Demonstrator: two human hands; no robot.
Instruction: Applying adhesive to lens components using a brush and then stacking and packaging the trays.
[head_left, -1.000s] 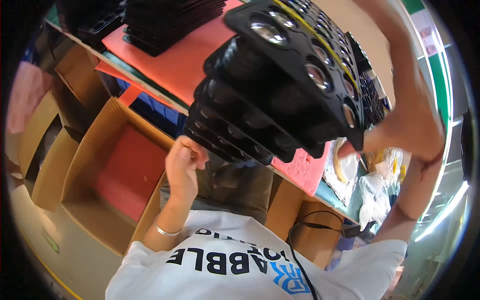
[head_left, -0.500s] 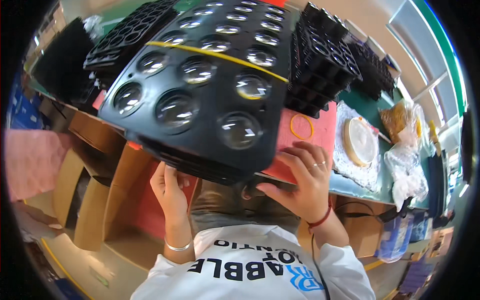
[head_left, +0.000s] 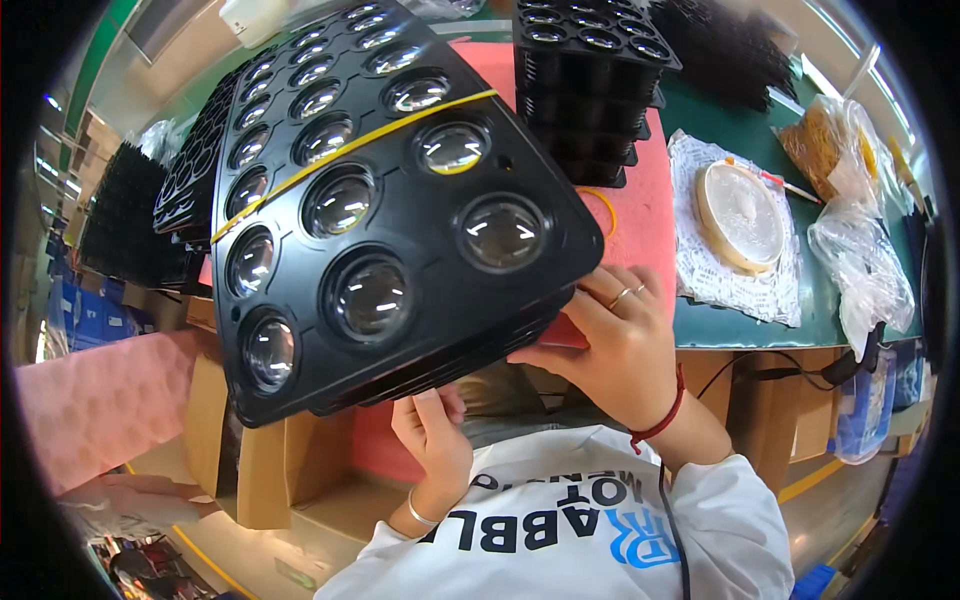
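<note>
A stack of black plastic lens trays point(head_left: 420, 290) is held up, tilted, before me. Round clear lenses sit in the top tray's pockets, and a yellow rubber band point(head_left: 370, 146) crosses it. My right hand point(head_left: 625, 350) is closed on the near right corner, thumb low and fingers along the side. Under the near edge, my left hand point(head_left: 435, 440) has its fingers curled against the stack, the fingertips partly hidden. A loose yellow rubber band point(head_left: 603, 212) lies on a pink sheet point(head_left: 655, 235) just beyond my right hand.
More filled black trays point(head_left: 585, 110) stand stacked behind. At right are a round white-lidded tub point(head_left: 742, 215) on wrapping and a clear bag point(head_left: 862, 265). Cardboard boxes point(head_left: 265, 470) stand below left, where another person's hand point(head_left: 145, 500) is near a pink padded sheet point(head_left: 110, 405).
The tray stack has turned, its near end swinging left and lower in view. My left hand has shifted right along its near edge. The whole view has shifted as well.
</note>
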